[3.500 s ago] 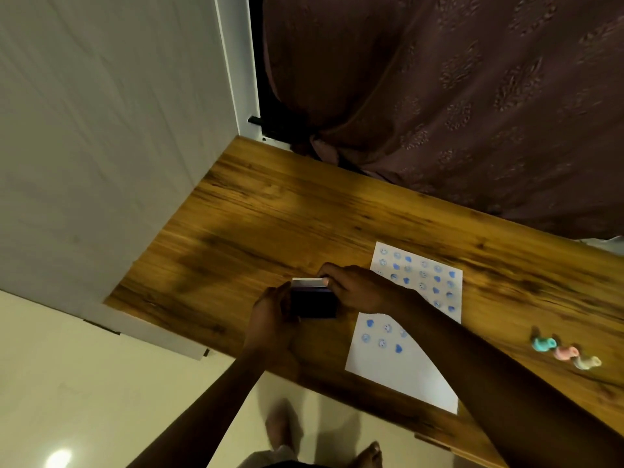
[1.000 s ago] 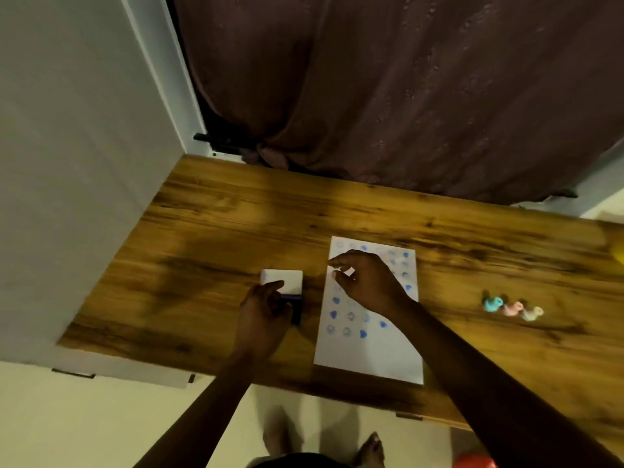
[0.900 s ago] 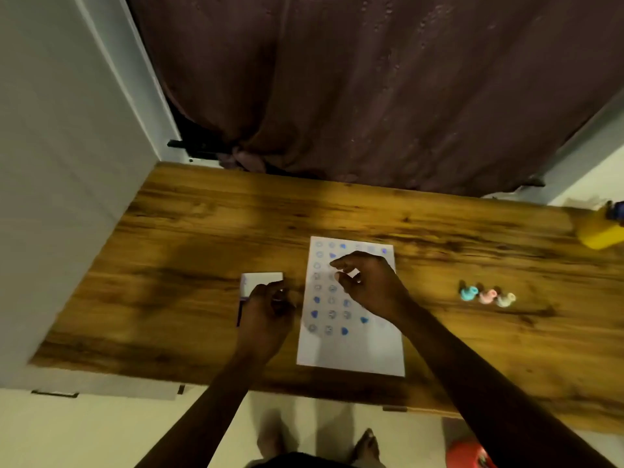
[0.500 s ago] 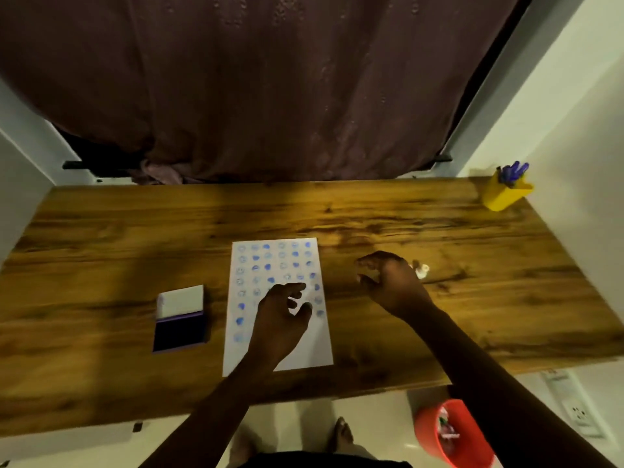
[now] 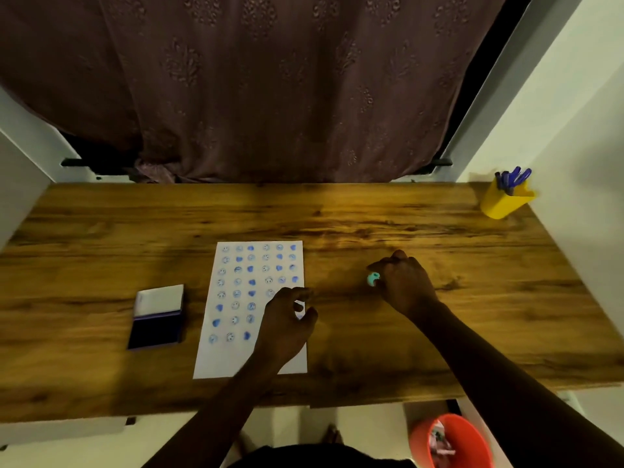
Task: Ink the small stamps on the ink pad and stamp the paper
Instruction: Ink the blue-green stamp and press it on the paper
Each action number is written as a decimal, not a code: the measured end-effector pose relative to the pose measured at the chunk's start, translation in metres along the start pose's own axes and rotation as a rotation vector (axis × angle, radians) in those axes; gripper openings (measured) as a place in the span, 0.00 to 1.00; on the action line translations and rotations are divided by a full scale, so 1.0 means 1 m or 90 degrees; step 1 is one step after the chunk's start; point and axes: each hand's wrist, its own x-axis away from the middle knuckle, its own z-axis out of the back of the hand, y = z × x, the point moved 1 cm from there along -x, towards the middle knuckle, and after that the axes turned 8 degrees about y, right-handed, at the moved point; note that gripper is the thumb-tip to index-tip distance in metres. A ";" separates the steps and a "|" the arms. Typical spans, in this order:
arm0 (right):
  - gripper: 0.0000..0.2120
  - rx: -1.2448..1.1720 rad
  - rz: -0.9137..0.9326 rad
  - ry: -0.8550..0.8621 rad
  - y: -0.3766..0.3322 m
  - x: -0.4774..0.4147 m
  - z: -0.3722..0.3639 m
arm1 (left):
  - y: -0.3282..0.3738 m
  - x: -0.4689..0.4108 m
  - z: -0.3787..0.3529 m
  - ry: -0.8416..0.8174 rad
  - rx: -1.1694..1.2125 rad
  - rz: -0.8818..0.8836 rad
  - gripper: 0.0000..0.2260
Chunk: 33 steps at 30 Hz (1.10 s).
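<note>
A white paper [image 5: 236, 356] lies on the wooden desk [image 5: 354, 359], covered with rows of blue stamped faces and hearts. The open ink pad [image 5: 156, 327], dark blue with its white lid folded back, sits left of the paper. My left hand [image 5: 287, 324] hovers over the paper's right edge, fingers loosely curled and holding nothing. My right hand [image 5: 405, 285] rests on the desk right of the paper, fingers closed around a small teal stamp [image 5: 373, 279]. The other small stamps are hidden behind that hand.
A yellow cup [image 5: 503, 202] of blue pens stands at the desk's far right corner. A dark curtain [image 5: 253, 86] hangs behind the desk, walls close in on both sides. An orange bin [image 5: 452, 440] sits on the floor below right.
My left hand left the ink pad and moved over the paper. My right hand moved right from the paper to the small stamps and closed on the teal one. The view swung right.
</note>
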 end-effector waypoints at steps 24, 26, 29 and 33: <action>0.10 -0.779 -0.257 -0.242 -0.153 -0.015 0.038 | -0.012 -0.002 0.078 0.068 0.264 0.017 0.22; 0.12 -0.771 -0.243 -0.247 -0.173 -0.016 0.035 | -0.022 0.001 0.092 0.077 0.274 0.039 0.21; 0.09 -0.749 -0.172 -0.245 -0.205 -0.020 0.030 | -0.045 0.006 0.116 0.105 0.248 0.059 0.10; 0.08 -0.726 -0.069 -0.249 -0.246 -0.026 0.025 | -0.072 0.011 0.149 0.155 0.252 0.117 0.07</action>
